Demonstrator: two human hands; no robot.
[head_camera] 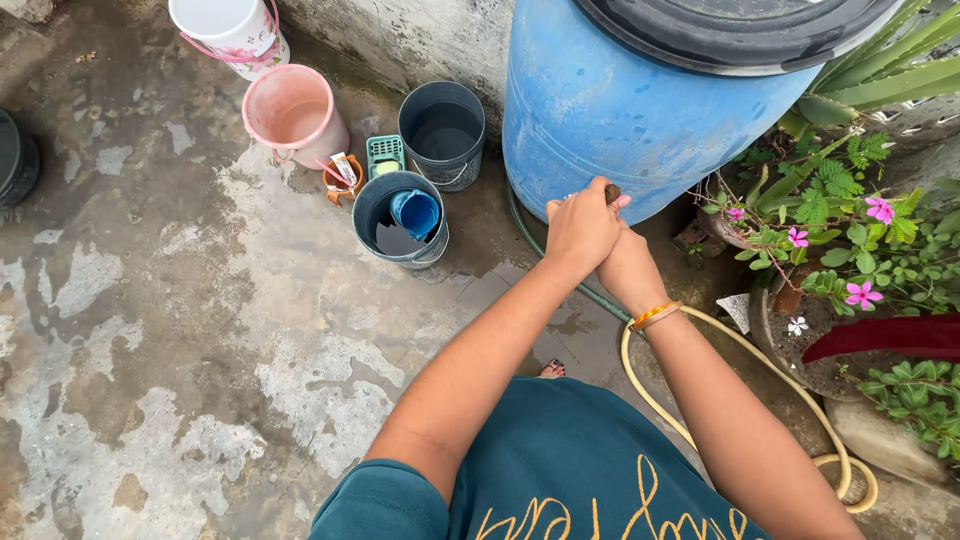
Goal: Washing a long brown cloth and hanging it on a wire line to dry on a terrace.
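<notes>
- I cannot make out the small brown thing [612,192] at the fingertips; only its tip shows above my left hand [582,228], right against the blue barrel [620,120].
- My right hand [628,268] is mostly hidden behind the left one, so I cannot tell whether it is closed on anything.
- My left hand is curled shut around that brown thing, thumb and fingers wrapped over it.
- The barrel is cut off at the top edge; its black lid [740,35] covers it, so its contents stay hidden.
- The yellow hose [770,365] loops along the ground just under my right wrist; its far end disappears behind my hands.
- The grey bucket [400,220] well to the left of my hands holds a blue mug [415,212].
- The second grey bucket [443,130] behind it looks dark inside; I cannot tell what is in it.
- The pink bucket [295,115] shows only its bare inside.
- A white bucket [232,30] is cut off at the top.
- Pots of pink flowers [860,292] stand just right of my hands.
</notes>
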